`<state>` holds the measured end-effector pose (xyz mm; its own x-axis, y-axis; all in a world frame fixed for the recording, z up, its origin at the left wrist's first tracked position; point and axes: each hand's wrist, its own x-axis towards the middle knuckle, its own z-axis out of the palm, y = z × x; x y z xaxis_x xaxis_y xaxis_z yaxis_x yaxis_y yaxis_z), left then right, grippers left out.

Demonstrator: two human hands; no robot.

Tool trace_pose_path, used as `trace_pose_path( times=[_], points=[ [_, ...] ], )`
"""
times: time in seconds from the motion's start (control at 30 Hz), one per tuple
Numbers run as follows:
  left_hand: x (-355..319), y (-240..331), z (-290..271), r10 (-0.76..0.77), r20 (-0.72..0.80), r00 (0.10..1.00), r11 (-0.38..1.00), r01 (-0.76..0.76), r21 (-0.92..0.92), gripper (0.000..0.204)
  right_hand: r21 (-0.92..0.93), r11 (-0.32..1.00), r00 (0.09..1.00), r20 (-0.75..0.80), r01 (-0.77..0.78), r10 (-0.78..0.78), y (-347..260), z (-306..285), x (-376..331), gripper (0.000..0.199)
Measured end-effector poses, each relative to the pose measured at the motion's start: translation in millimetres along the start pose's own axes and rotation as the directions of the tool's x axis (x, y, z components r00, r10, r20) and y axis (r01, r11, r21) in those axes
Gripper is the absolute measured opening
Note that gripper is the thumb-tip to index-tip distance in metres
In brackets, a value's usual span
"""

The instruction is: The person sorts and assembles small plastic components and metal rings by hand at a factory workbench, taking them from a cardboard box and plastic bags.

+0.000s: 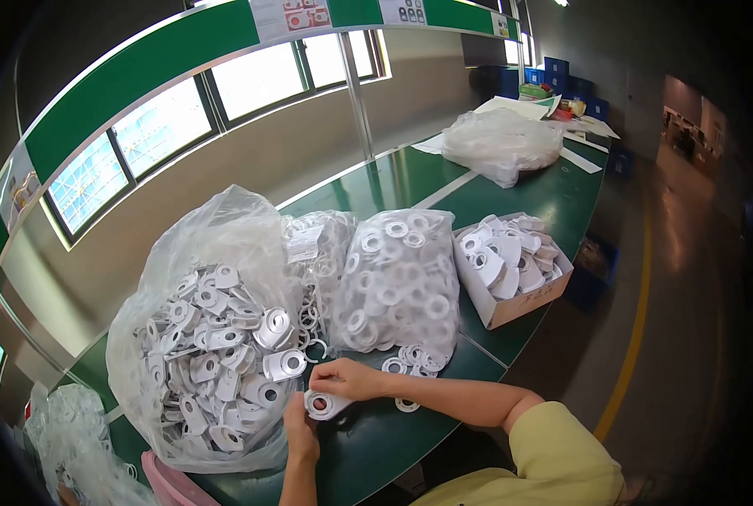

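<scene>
A white plastic part (336, 408) with a round hole is held low over the green table's near edge. My left hand (301, 432) grips it from the left, and a fingertip shows through the hole. At its upper edge, my right hand (342, 379) is closed with curled fingers against it; whether a smaller piece is pinched there is hidden. Just left of my hands, a large clear bag (203, 228) gapes open, full of similar white parts (224, 337). Several loose white rings (410, 361) lie beyond my right forearm, by a clear bag of rings (397, 282).
Right of the ring bag stands an open carton (524, 308) of white pieces. Another filled bag (317, 244) is wedged between the two large ones. Farther along the green table (511, 201) lies a crumpled plastic bag (503, 139). A pink chair-like edge (170, 481) shows at lower left.
</scene>
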<state>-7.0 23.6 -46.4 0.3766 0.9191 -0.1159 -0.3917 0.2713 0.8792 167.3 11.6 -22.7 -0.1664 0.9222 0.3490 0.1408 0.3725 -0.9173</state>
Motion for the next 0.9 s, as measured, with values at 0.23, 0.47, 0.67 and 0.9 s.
trace_pose_path(
  times=[0.23,0.47,0.67,0.9],
  points=[
    [-5,14,11,0.24,0.211,0.948,0.529,-0.31,0.79,0.03,-0.259,0.966,0.989,0.149,0.024,0.015,1,-10,-1,0.02],
    [6,3,-9,0.226,0.251,0.941,0.534,-0.335,0.776,0.032,-0.284,0.959,0.985,0.17,0.019,0.031,-1,-8,-3,0.022],
    [1,7,4,0.149,0.006,0.989,0.864,-0.133,0.486,0.025,0.048,0.998,0.998,0.035,-0.046,0.044,5,9,-2,0.025],
    [-7,-2,23,0.22,0.254,0.942,0.702,-0.334,0.629,0.021,0.413,0.879,0.909,-0.223,-0.238,0.351,9,23,-1,0.035]
  ],
)
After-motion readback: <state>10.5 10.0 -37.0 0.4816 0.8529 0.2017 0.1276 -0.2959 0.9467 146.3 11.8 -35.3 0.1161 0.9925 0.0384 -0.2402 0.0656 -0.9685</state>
